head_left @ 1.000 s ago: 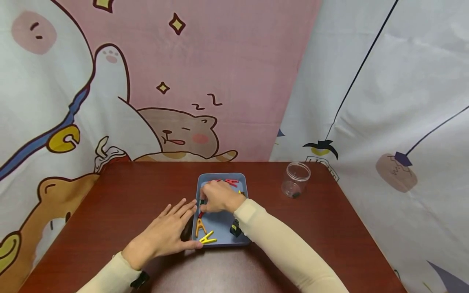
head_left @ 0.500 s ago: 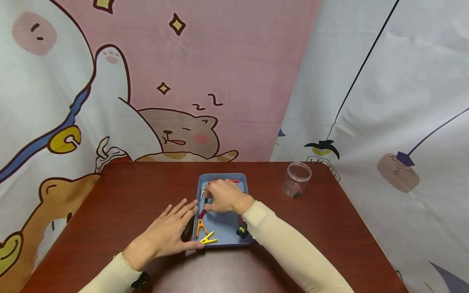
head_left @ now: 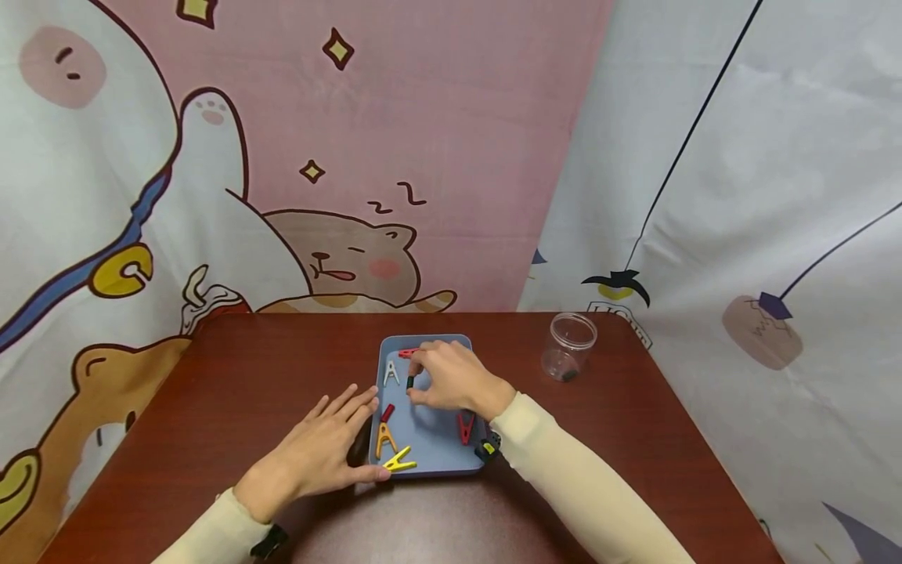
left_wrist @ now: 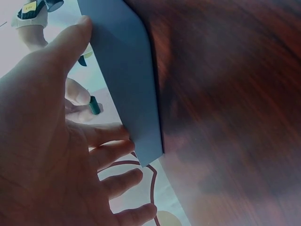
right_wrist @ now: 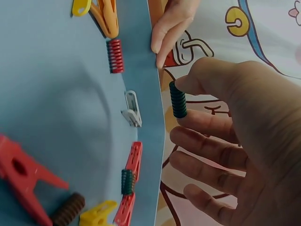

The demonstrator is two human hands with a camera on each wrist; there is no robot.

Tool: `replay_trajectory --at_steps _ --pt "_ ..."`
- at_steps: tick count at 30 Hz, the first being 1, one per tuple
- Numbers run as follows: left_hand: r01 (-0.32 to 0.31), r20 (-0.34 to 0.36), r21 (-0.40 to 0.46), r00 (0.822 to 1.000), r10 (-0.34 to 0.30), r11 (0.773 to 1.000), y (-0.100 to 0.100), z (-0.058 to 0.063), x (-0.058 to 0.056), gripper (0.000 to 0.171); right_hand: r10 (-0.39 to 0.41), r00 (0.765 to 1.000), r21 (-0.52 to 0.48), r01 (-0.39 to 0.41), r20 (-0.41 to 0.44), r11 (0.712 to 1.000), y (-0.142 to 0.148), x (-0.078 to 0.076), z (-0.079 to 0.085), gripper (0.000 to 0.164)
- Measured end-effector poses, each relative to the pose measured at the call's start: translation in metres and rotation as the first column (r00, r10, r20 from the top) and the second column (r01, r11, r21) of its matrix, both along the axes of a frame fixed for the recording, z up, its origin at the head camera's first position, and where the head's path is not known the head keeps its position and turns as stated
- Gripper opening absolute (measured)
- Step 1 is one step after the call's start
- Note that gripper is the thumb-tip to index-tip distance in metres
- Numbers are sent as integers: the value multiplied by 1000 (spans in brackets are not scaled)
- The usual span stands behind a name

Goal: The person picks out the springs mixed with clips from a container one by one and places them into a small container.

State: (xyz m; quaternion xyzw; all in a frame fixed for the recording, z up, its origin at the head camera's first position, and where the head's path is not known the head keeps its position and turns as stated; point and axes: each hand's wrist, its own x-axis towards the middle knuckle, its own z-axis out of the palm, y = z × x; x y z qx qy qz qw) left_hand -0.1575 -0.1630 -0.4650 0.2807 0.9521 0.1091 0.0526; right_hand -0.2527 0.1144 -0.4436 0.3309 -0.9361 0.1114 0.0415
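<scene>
My right hand (head_left: pixel 454 378) pinches a dark green spring (right_wrist: pixel 178 100) endwise between thumb and forefinger, above the blue tray (head_left: pixel 431 450). Its other fingers are loosely bent. With fingers spread, my left hand (head_left: pixel 310 450) touches the tray's left side, the thumb by the near left corner. In the tray lie a yellow clothespin (head_left: pixel 400 460), an orange clothespin (head_left: pixel 385 440), a white clothespin (head_left: pixel 391 374) and red ones, such as this red clothespin (head_left: pixel 466 428). A red spring (right_wrist: pixel 115 56), a second green spring (right_wrist: pixel 127 181) and a brown spring (right_wrist: pixel 69 208) lie among them.
A clear jar (head_left: pixel 568 348) stands on the brown table (head_left: pixel 282 368) to the right of the tray, with a small dark piece (head_left: pixel 568 376) at its bottom. Behind the table hangs a printed cloth (head_left: pixel 479 157) with cartoon cats.
My right hand has picked the green spring from the tray's left side and moved slightly right with it, uncovering the white clothespin. My left hand has stayed in place.
</scene>
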Motion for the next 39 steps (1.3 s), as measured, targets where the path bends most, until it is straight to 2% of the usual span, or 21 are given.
replay_trajectory --at_steps 6,14,24,32,39 --pt "0 2 1 1000 0 1000 -1 0 0 121 -25 1000 -41 25 -4 999 17 5 2 31" --pt "-3 13 5 1000 3 1000 -1 -3 -1 122 -30 997 -74 26 -67 997 40 10 4 27" --pt "-4 14 11 1000 4 1000 -2 -3 0 120 -63 990 -141 45 -125 989 71 9 15 30" --pt "-9 21 14 1000 8 1000 -3 -4 1 122 -119 986 -165 100 -114 981 97 10 20 30" --pt "-7 3 13 1000 7 1000 -3 -4 0 121 -144 982 -205 117 -124 972 119 11 20 26"
